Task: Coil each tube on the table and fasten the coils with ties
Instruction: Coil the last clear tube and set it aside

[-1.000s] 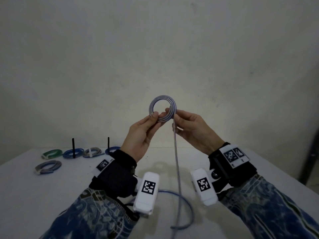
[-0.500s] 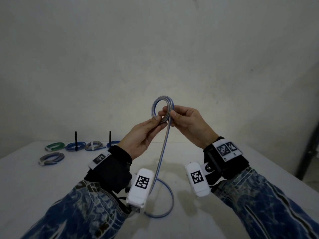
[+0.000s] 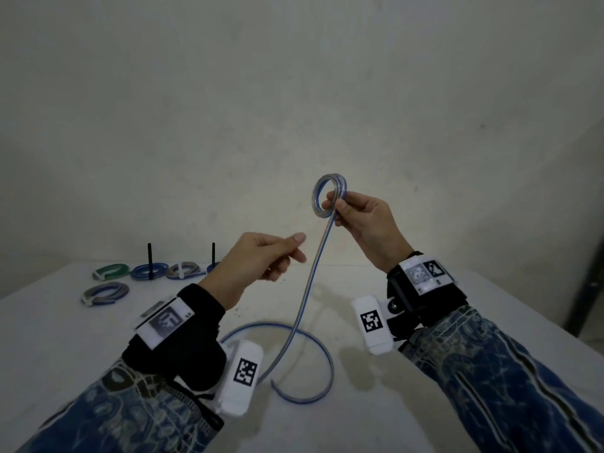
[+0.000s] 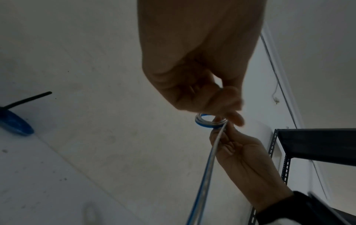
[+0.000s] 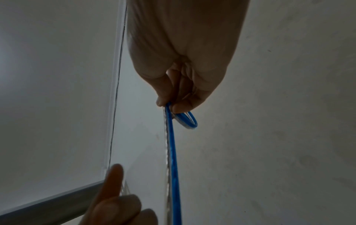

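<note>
A blue-and-clear tube is wound into a small coil (image 3: 314, 194), held up in front of the wall. My right hand (image 3: 333, 204) pinches the coil at its lower right side between thumb and fingers. The tube's free tail (image 3: 309, 289) hangs down from the coil and ends in a wide loose loop (image 3: 328, 364) on the white table (image 3: 49, 338). My left hand (image 3: 299, 247) hovers lower left of the coil, just beside the tail, with thumb and curled forefinger apart and holding nothing. The right wrist view shows the pinch on the coil (image 5: 189, 123) and the left thumb (image 5: 113, 175) clear of the tube.
Several finished coils lie at the table's back left: green (image 3: 111, 270), blue (image 3: 157, 271), grey (image 3: 183, 269) and a grey-blue one (image 3: 104, 292) nearer. Two black ties (image 3: 149, 256) stand up among them. A dark metal shelf (image 4: 318, 144) stands off to the right.
My left hand has let go of the coil and dropped down and to the left. The right hand alone now holds the coil, a little further right. The loop on the table has shifted.
</note>
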